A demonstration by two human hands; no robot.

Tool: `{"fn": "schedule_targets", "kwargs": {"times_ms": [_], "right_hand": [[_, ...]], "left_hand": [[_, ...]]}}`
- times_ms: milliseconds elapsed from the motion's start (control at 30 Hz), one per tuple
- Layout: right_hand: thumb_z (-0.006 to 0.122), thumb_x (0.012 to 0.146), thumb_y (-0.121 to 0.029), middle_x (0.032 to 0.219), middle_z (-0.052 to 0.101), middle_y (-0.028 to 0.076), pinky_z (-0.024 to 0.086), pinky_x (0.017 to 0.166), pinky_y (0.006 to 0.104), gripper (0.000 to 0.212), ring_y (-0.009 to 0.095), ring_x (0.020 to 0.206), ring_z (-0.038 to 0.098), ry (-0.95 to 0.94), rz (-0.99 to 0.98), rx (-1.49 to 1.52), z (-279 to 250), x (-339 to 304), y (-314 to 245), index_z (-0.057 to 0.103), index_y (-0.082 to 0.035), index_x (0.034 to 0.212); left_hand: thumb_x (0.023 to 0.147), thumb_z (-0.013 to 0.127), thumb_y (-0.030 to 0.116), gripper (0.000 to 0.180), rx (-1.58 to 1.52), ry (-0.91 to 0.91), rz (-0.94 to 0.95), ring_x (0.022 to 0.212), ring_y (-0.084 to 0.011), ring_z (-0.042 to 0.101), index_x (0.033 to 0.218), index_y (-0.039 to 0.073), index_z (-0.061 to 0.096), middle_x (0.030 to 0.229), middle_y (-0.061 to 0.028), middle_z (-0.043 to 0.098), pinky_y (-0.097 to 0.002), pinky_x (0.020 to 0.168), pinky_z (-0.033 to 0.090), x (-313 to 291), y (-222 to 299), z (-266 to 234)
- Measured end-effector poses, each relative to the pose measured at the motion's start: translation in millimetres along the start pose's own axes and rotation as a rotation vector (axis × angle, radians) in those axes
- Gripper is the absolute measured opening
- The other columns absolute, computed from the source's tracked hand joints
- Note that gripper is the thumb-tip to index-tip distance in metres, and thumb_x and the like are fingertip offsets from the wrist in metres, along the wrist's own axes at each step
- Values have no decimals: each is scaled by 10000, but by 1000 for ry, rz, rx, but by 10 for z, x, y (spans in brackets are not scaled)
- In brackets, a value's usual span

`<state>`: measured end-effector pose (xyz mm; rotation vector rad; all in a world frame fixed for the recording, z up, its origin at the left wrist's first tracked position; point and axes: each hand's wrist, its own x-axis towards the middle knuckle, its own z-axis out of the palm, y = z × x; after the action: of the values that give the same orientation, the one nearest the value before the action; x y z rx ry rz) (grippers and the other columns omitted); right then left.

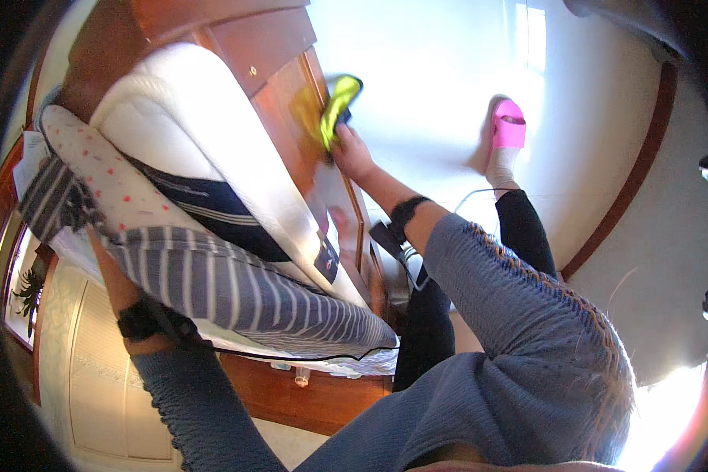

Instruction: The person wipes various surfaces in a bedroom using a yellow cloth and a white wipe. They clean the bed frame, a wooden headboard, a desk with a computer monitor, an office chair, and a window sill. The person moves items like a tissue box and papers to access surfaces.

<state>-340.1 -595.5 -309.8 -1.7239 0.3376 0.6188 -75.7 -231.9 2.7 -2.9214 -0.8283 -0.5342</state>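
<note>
My right hand (352, 153) is closed round a bright yellow-green cloth item (341, 102) with dark edges, held out beside the glossy wooden panel (267, 47). Motion blurs it, so its exact kind is unclear. At the left, my left hand (96, 240) reaches up under a grey-and-white striped sheet (212, 275); its fingers are hidden. Bunched striped fabric (55, 197) lies just beyond that wrist. Against the sheet leans a thick white mattress (236, 118) with a dark blue striped band, tilted up. A white cloth (102, 169) with red spots lies between them.
My foot in a pink slipper (509, 130) stands on the pale shiny floor (417, 86). A wooden base (283, 401) runs below the bedding, with a small clear container (301, 377) beside it. A thin black cable (354, 358) crosses the sheet's lower edge.
</note>
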Motion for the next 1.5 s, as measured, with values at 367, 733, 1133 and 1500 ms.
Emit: {"fn": "schedule_targets", "kwargs": {"times_ms": [367,733,1133,1500], "right_hand": [[552,931,-228,1067,670,324,511,871,577,354,508,1003,651,-324,450,-153,399,-2087,1331,568,20,1184],[675,939,-306,1224,632,225,490,993,444,435,375,1138,621,-9,-252,345,-253,203,-1194,594,-41,1274],[633,841,-144,1192,610,262,461,1001,498,411,447,1176,565,-459,193,-138,97,-2889,803,582,-54,1239],[606,844,-147,1008,703,200,530,851,431,316,334,966,680,-389,510,-39,306,-1553,1014,646,-46,1140]], "left_hand": [[999,396,539,651,-63,32,104,811,-494,686,930,-43,678,877,-318,700,-601,695,518,-372,-28,-296],[991,388,569,694,-52,23,68,826,-494,687,919,-51,689,885,-324,699,-599,712,519,-360,-175,-291],[983,379,602,740,-44,15,38,842,-494,687,907,-60,702,894,-330,699,-596,731,519,-329,-263,-231],[976,372,631,783,-64,40,44,857,-494,688,896,-68,714,902,-336,698,-594,748,519,-224,-255,-149]]}}
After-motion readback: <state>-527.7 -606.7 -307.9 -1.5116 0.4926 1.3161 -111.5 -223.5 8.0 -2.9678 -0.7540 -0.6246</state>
